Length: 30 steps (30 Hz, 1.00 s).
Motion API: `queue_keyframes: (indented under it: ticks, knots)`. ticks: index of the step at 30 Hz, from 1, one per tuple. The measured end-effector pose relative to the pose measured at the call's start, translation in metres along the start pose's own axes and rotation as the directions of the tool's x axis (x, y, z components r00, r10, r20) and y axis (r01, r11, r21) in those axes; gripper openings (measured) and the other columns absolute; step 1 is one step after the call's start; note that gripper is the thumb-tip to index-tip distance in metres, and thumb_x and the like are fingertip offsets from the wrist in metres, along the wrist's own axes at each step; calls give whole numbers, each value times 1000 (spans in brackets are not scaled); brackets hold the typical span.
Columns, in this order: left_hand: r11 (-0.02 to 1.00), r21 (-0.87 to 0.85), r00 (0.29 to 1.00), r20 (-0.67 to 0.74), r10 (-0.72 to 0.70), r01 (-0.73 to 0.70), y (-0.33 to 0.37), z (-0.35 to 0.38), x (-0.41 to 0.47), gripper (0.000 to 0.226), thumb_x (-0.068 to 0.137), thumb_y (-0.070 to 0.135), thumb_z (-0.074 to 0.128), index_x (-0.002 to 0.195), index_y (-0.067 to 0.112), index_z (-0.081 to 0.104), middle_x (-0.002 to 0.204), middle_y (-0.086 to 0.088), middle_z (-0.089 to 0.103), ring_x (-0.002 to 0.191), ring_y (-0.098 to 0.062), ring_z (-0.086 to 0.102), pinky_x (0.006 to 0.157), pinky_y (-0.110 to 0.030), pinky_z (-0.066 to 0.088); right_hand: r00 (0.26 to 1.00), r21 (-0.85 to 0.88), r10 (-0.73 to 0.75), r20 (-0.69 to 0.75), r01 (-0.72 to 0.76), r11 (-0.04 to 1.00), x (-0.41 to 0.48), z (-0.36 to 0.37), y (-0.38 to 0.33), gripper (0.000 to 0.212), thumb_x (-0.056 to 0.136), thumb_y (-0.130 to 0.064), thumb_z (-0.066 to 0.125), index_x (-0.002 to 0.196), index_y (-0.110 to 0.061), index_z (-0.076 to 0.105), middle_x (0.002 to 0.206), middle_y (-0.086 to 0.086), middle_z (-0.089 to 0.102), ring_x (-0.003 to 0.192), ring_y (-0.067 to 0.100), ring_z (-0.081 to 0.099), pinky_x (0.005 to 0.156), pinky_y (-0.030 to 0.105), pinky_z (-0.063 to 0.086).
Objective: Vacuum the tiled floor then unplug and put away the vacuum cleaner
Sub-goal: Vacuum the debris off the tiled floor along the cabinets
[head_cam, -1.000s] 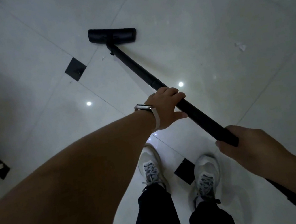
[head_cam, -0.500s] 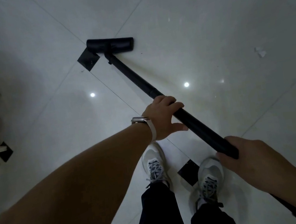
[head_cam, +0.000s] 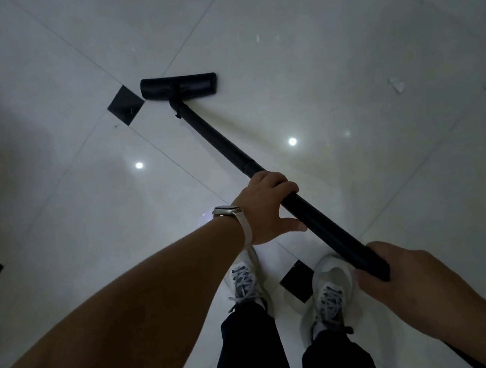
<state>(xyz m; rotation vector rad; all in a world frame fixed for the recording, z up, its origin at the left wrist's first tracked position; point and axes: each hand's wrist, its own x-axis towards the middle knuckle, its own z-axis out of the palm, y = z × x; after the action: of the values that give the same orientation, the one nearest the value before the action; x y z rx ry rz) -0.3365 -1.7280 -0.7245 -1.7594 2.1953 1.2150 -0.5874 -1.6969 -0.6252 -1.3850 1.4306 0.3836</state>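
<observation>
Floor head: the black floor head sits flat on the tiled floor, its left end just beside a black diamond inset.
Wand: the black wand slants from the head down and right to both hands.
Left hand: the left hand grips the wand about midway, fingers curled over the top and thumb stretched out beside the tube (a pale-strapped watch is on the wrist).
Right hand: the right hand is wrapped around the wand's near end.
Debris: a small white scrap lies well to the right of the head.
Feet: pale laced shoes stand under the wand below dark trousers.
</observation>
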Motion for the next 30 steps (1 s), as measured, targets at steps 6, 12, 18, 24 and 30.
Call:
queue_keyframes:
  ticks: [6, 12, 18, 24, 30]
  knots:
    - [996, 17, 996, -8, 88, -88, 32, 20, 14, 76, 74, 68, 63, 132, 21, 54, 132, -4, 53, 127, -27, 41, 102, -48, 44, 999, 70, 48, -11, -47, 996, -19, -6, 40, 15, 90, -41, 62, 82, -29, 57, 61, 2, 63, 49, 8, 57, 47, 18, 37]
    - [969, 83, 972, 62, 228, -233, 75, 32, 32, 73, 82, 61, 61, 138, 15, 50, 143, -8, 50, 140, -31, 34, 111, -47, 37, 988, 210, 142, -52, -128, 969, -40, -4, 82, 16, 88, -42, 66, 80, -31, 57, 63, 0, 64, 54, 11, 60, 53, 25, 47]
    - [923, 104, 926, 123, 357, -370, 120, 36, 59, 66, 86, 52, 63, 137, 13, 51, 141, -11, 51, 139, -32, 35, 110, -48, 38, 984, 299, 154, -87, -122, 946, -62, -13, 111, 18, 91, -44, 60, 80, -31, 54, 56, -9, 59, 42, 5, 46, 46, 19, 34]
    - [874, 97, 872, 172, 457, -477, 164, 42, 84, 65, 84, 50, 67, 134, 12, 54, 138, -12, 53, 137, -33, 38, 109, -49, 39, 954, 384, 253, -158, -177, 906, -87, -14, 136, 18, 90, -46, 61, 83, -30, 56, 63, 3, 63, 49, 10, 55, 50, 25, 44]
    - [836, 120, 826, 281, 489, -536, 203, 59, 90, 68, 85, 54, 63, 140, 16, 49, 145, -6, 46, 143, -26, 28, 116, -43, 30, 927, 446, 342, -155, -243, 861, -116, -5, 155, 24, 91, -50, 56, 85, -27, 54, 68, 5, 64, 55, 13, 59, 53, 26, 46]
